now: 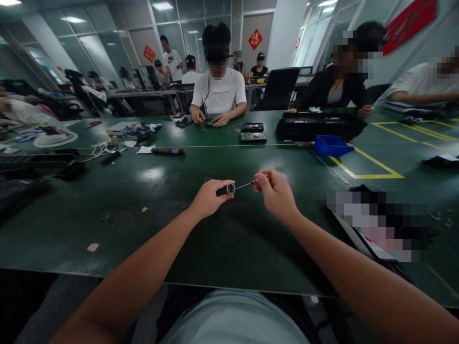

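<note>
Between the thumb and fingers of my left hand (208,198) is a small black cylinder (230,189), its silver-rimmed round end facing right; it looks like a flashlight. My right hand (278,193) is closed on a thin screwdriver (254,181) with a reddish handle. The metal shaft points left, and its tip meets the rim of the cylinder or lies just in front of it; I cannot tell whether it goes inside. Both hands are above the middle of the dark green table (229,253).
Across the table a person in a white shirt (218,91) handles small parts. Hard drives (253,137), a blue bin (333,145), a black case (319,126) and a pen-shaped tool (168,151) lie farther back. A partly blurred stack (376,229) sits at right.
</note>
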A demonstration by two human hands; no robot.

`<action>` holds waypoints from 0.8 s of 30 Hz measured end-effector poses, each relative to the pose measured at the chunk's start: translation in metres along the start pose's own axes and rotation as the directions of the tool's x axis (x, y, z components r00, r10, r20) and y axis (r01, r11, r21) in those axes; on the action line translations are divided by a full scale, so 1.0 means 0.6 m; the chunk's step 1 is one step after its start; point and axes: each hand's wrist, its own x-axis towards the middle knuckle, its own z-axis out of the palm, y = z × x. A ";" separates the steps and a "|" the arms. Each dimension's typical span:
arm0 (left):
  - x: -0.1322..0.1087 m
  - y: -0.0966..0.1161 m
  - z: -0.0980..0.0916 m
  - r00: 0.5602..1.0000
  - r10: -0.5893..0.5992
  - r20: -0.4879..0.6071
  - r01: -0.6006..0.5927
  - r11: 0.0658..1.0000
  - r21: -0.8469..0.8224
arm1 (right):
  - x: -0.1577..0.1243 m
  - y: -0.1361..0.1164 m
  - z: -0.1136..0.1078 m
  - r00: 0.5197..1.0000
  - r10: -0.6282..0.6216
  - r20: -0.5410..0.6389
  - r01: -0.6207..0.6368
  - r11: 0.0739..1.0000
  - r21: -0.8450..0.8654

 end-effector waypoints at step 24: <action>0.001 -0.014 0.004 0.999 0.003 0.032 -0.004 1.000 0.027 | -0.013 -0.013 0.001 0.994 -0.095 0.056 0.102 0.985 -0.141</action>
